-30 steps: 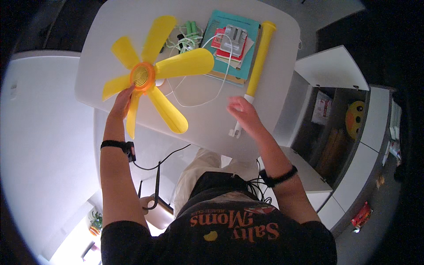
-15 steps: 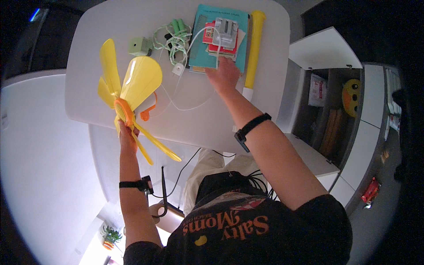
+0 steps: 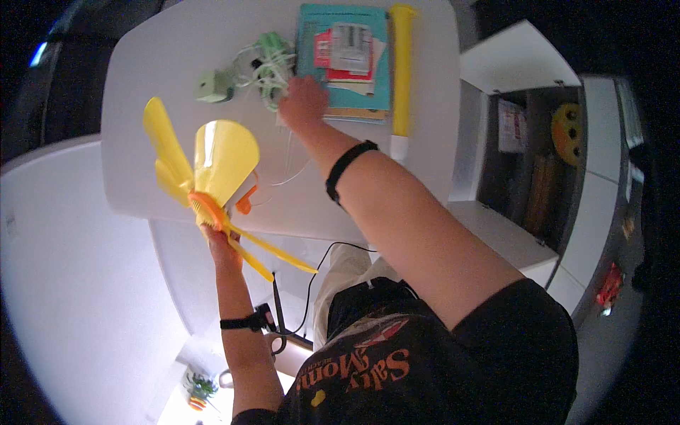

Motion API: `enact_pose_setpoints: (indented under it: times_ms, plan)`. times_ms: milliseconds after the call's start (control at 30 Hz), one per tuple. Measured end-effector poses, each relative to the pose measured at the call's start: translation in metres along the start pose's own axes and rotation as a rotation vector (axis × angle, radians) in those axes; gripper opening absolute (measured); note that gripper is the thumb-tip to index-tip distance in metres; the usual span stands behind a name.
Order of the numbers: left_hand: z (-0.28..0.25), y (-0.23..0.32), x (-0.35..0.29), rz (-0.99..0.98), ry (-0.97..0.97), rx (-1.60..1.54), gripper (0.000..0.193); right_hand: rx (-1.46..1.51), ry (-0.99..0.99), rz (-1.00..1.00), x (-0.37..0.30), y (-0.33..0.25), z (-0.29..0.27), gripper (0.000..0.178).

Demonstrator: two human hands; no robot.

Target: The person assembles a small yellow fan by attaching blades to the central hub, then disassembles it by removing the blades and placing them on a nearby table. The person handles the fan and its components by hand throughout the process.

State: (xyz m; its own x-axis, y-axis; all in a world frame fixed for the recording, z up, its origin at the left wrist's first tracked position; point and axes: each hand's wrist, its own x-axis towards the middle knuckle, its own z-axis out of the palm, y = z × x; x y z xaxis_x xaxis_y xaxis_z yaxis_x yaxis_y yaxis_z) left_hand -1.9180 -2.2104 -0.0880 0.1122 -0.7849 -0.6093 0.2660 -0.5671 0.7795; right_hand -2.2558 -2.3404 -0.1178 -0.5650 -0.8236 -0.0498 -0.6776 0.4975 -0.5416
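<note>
My left hand [image 3: 221, 242] is closed round the base of a yellow fan blade set [image 3: 225, 159] with an orange hub, held at the table's near-left edge. Its blades fan out, two of them pointing toward me. My right hand [image 3: 304, 105] is over the table, between a green-and-white cord bundle [image 3: 273, 60] and a stack of teal books [image 3: 379, 64]. Motion blurs its fingers, so their hold cannot be made out. A pale green block-like charger [image 3: 214, 86] lies left of the cords. An orange piece [image 3: 245, 204] shows behind the blades.
Red and white cards and a grey device [image 3: 352, 46] rest on the books. A long yellow tube [image 3: 401, 78] with a white end lies to their right. Beside the white table [image 3: 340, 205] stands a cabinet with an open door [image 3: 520, 57]. A thin black cable hangs near my legs.
My right hand has moved left, from the books' near edge toward the cord bundle. The white cable that looped over the grey device no longer lies across it. The fan blades shifted slightly nearer me.
</note>
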Motion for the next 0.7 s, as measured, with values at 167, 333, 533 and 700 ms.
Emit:
enact_pose_setpoints:
  times_ms: [167,333,533,700]
  plan:
    - [-0.021,0.007,0.004,0.013,-0.002,0.029,0.062,0.258,0.074,0.084,0.000,-0.008,0.015,0.017]
    - [-0.019,0.024,-0.006,0.151,-0.007,0.001,0.065,0.848,0.134,-0.019,-0.033,-0.009,0.005,0.016]
    - [0.048,0.064,-0.044,0.313,0.088,0.107,0.081,1.815,-0.462,0.120,-0.061,-0.001,-0.058,0.022]
    - [0.147,0.105,-0.087,0.665,0.047,0.414,0.087,2.205,-0.602,0.142,-0.082,0.030,-0.131,0.026]
